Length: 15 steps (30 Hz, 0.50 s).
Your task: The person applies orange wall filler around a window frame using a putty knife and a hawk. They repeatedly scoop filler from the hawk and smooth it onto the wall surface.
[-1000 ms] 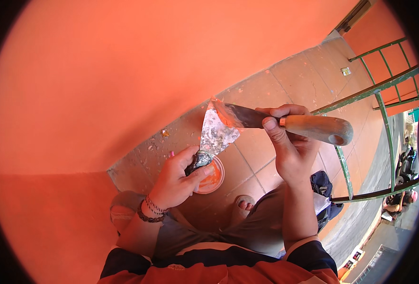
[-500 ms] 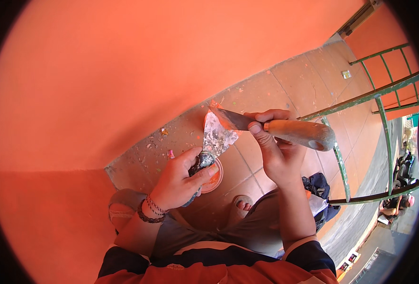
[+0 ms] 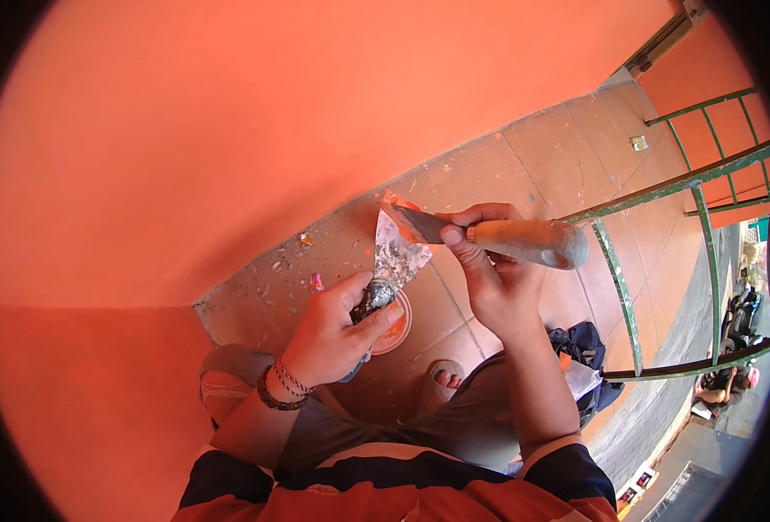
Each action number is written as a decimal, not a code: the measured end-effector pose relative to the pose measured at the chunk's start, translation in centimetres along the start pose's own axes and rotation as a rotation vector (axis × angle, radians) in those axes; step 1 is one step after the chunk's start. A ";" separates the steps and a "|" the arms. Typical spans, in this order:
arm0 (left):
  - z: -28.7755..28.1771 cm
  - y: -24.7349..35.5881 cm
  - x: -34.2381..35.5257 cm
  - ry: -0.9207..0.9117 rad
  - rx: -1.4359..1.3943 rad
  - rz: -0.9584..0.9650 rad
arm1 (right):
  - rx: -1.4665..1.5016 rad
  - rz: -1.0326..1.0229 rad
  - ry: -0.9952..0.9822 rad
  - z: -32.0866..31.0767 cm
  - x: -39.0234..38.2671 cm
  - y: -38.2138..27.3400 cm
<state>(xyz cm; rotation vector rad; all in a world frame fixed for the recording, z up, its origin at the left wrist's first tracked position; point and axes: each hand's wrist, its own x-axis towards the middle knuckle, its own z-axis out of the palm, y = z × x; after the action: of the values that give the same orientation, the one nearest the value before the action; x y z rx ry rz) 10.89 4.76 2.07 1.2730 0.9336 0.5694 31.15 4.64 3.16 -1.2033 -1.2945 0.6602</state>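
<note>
Basically, the left hand (image 3: 328, 329) is holding a wide scraper (image 3: 395, 252) near the middle of the frame, fingers closing around its dark handle, triangular blade pointing up and showing white and grey smears. Meanwhile the right hand (image 3: 500, 283), right of centre, is gripping a wooden-handled scraper (image 3: 524, 240), thumb and fingers pinching where blade and handle are meeting; the handle is pointing right, the dark blade left. Its blade is overlapping the upper right edge of the wide one, apparently touching, with orange paste (image 3: 405, 224) sitting around the overlap. Just right of the left hand, a round container (image 3: 406, 329) is standing lower down on the tiled floor (image 3: 559, 161), holding orange material, partly hidden by the hand. Bracelets (image 3: 282, 393) are circling the left wrist. An orange wall (image 3: 228, 130) is filling the upper left; crumbs and a pink wrapper (image 3: 316, 281) are lying near its base. A sandalled foot (image 3: 442, 383) is showing at lower centre, a dark bag (image 3: 587, 342) is lying right of the right forearm, and a green metal frame (image 3: 733, 164) is spanning the right side.
</note>
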 end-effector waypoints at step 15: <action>0.2 0.2 -0.5 0.030 -0.089 -0.056 | 0.181 0.109 0.142 -5.0 0.7 -2.4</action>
<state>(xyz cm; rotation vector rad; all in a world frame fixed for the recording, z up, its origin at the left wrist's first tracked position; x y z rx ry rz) 10.86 4.31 2.36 1.1584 0.9556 0.5815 35.43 3.13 6.34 -1.1563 -1.0342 0.7410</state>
